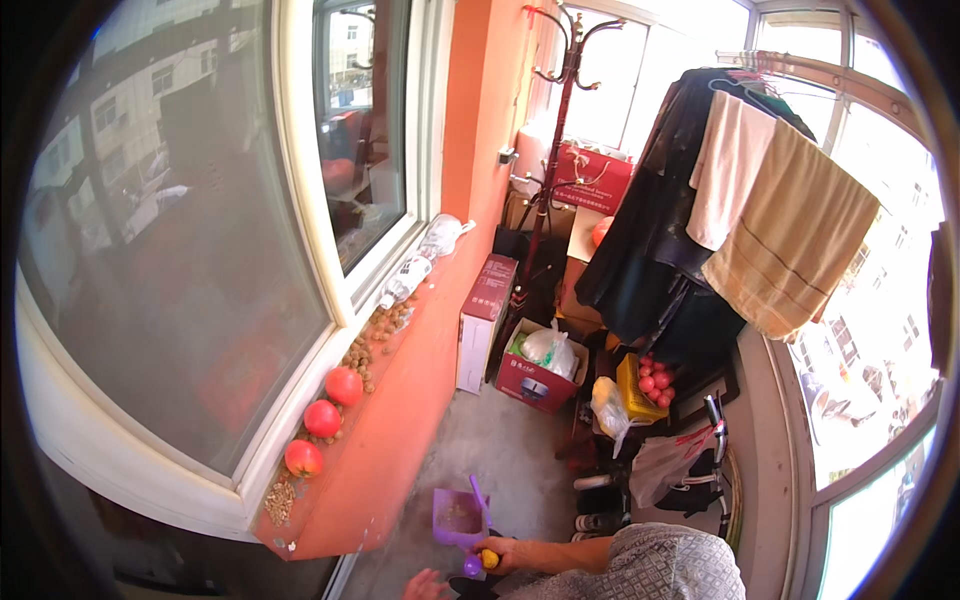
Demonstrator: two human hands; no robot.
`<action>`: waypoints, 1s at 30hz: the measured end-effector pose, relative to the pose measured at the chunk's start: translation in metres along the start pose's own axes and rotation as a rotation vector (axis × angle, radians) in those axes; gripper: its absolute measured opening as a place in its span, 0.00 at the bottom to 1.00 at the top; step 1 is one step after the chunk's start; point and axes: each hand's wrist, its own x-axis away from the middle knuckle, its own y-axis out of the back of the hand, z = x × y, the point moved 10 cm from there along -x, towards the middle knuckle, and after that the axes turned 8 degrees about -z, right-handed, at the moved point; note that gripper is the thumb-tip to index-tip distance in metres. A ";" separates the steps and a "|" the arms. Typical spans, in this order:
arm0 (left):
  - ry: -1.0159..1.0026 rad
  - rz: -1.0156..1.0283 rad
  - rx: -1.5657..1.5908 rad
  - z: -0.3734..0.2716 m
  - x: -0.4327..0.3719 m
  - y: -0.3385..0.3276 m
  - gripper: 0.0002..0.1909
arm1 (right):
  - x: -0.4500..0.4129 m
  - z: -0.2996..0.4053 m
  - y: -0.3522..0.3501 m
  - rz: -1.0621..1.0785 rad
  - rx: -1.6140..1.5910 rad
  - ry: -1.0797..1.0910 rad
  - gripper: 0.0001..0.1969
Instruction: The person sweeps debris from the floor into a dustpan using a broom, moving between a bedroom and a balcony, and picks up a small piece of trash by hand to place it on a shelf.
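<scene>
Low in the picture, my right hand (pixel 507 553) is closed on a small yellow object (pixel 490 559); whether it is a handle end or a separate thing, I cannot tell. A rounded purple knob (pixel 472 565) shows right beside it. My left hand (pixel 425 583) is at the bottom edge, partly cut off and blurred, fingers apart and nothing seen in it. Just beyond both hands, a purple plastic dustpan (pixel 448 535) lies on the grey floor with some debris in it. A purple stick (pixel 480 498) slants across its right side.
Along the left, an orange ledge (pixel 390 420) carries red fruits (pixel 322 418), walnuts (pixel 358 356) and a plastic bottle (pixel 406 280). Cartons (pixel 536 382) and a coat rack (pixel 559 142) stand ahead. Shoes (pixel 596 523), a yellow basket (pixel 634 390) and hanging clothes (pixel 652 217) line the right.
</scene>
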 end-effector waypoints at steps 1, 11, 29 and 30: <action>-0.060 0.164 -0.051 -0.005 -0.006 -0.029 0.24 | -0.003 -0.003 0.002 0.007 -0.007 0.007 0.06; -0.336 0.204 -0.889 -0.040 -0.018 -0.122 0.22 | -0.017 -0.007 0.006 0.109 0.111 0.061 0.07; -0.245 0.114 -1.228 -0.036 -0.042 -0.137 0.20 | 0.016 0.013 0.004 0.075 0.227 0.101 0.06; -0.252 0.108 -1.222 -0.035 -0.043 -0.136 0.20 | 0.017 0.014 0.006 0.078 0.218 0.084 0.07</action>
